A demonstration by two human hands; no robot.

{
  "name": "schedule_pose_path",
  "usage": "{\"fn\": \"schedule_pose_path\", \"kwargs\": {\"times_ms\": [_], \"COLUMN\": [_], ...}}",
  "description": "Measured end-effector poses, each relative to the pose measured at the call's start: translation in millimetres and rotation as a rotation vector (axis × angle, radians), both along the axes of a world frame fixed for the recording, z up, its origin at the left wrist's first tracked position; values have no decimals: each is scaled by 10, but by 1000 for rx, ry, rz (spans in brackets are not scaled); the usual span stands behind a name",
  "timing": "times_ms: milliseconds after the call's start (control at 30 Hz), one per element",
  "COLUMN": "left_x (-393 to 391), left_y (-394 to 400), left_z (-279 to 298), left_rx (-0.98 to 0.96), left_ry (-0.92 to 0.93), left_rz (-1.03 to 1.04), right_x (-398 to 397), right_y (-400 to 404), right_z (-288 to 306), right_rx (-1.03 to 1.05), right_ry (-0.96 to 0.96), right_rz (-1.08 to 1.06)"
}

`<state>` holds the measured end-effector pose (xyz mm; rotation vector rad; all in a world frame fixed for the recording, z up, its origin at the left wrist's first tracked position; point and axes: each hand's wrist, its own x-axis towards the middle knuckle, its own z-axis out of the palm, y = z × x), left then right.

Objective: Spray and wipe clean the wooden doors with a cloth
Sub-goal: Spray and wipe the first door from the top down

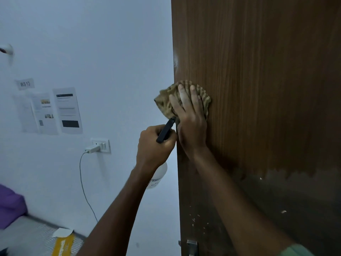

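Door point(267, 89): brown wood-grain panel, fills rt half of view, vertical streaks, lower part darker w/ pale flecks; metal handle point(191, 246) at bottom edge. Rt hand point(190, 117) flat on door, fingers straight, presses tan ribbed cloth point(166, 102) near door's left edge. Left hand point(155, 145) just beside, curled round black sprayer head of white spray bottle point(156, 177). Behind: white wall point(92, 43) w/ taped papers point(49, 111), socket w/ plugged charger point(96, 147), cable hanging. Purple cushion point(9, 206) lower left.
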<state>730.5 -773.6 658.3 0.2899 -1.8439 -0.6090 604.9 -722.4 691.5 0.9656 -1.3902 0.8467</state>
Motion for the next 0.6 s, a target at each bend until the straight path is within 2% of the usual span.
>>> {"fn": "schedule_pose_path", "kwargs": {"times_ms": [67,167,233,300,433,533,600], "left_x": [49,105,100,73,49,22,9], "left_y": [-23,21,48,63,118,156,184], "left_z": [-161,-472,-663,-836,-1225,-1527,-1670], "left_rx": [29,71,112,140,163,95,102], "left_ry": [-5,-45,-70,-95,-168,-391,-483], "left_rz": [-20,-67,-89,-105,-77,54,110], "right_x": [76,78,7,-53,-94,-226,-293], "right_y": [94,287,354,391,490,557,586], "right_z": [-591,-1726,-2170,-2148,-1485,-1149,-1157], "right_rx": [33,188,283,292,63,74,123], "right_ry": [-2,6,4,-31,-142,-92,-46], "right_rz": [3,-19,-23,33,111,102,93]}}
